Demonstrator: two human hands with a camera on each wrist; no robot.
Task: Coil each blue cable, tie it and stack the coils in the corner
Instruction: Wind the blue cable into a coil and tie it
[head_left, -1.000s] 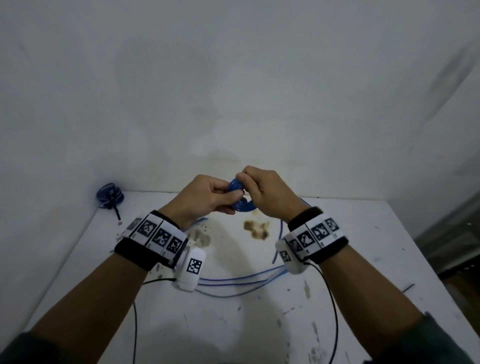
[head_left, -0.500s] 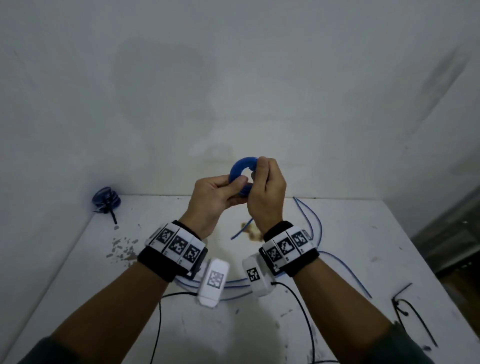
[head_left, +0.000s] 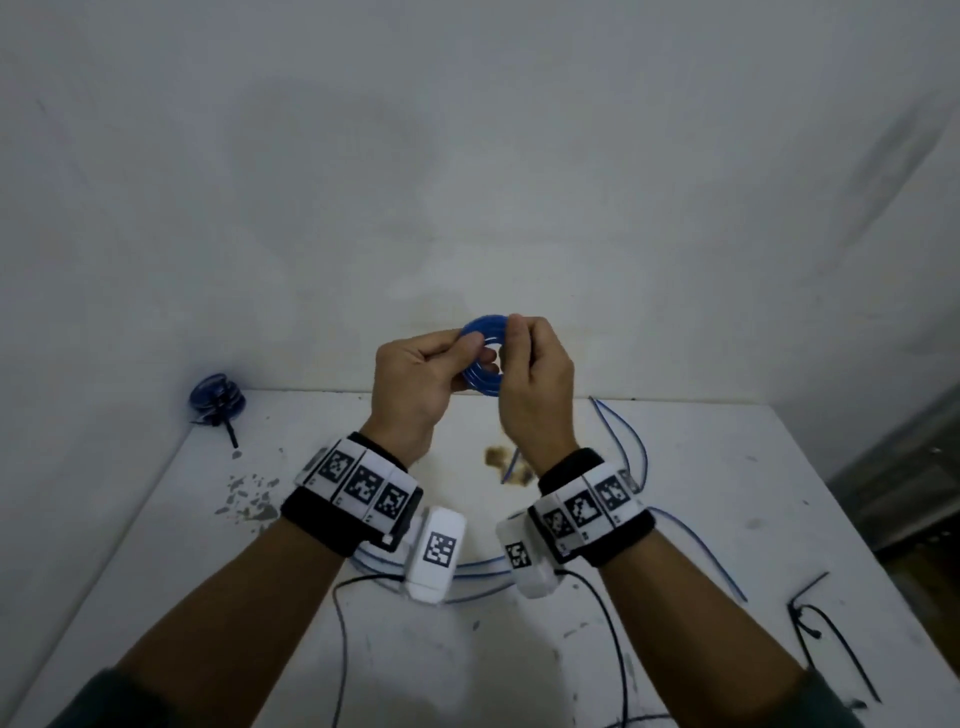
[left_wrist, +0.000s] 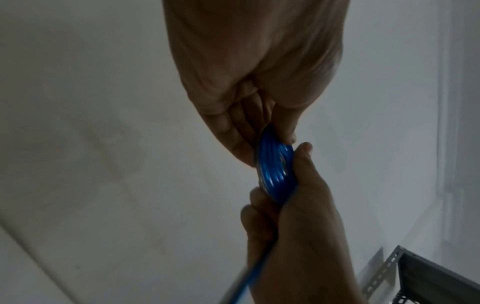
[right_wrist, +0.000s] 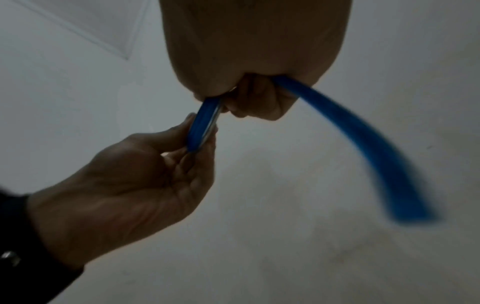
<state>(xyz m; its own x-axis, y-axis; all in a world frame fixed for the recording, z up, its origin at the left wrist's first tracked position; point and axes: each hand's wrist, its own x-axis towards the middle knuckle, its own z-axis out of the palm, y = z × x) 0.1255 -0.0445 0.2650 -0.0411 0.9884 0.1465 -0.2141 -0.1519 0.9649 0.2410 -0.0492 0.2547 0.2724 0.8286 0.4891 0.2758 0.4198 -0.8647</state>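
A small blue cable coil (head_left: 483, 353) is held in the air above the white table (head_left: 675, 483), in front of the back wall. My left hand (head_left: 415, 379) pinches its left side between thumb and fingers. My right hand (head_left: 535, 374) pinches its right side, and the loose tail (right_wrist: 363, 139) of the cable runs through that fist and swings blurred. In the left wrist view the coil (left_wrist: 275, 170) shows edge-on between both hands. More blue cable (head_left: 628, 447) lies looped on the table under my wrists. A tied blue coil (head_left: 215, 397) sits in the far left corner.
Black cable ties (head_left: 826, 629) lie near the table's right edge. A brown stain (head_left: 498, 457) marks the middle of the table and grey paint chips (head_left: 249, 499) the left side. Black wrist-camera leads (head_left: 343, 623) trail toward me. A grey metal shelf frame (left_wrist: 415, 273) stands at the right.
Both hands have lifted the coil from just over the table up in front of the wall. The right hand has turned round the coil, laying on more cable.
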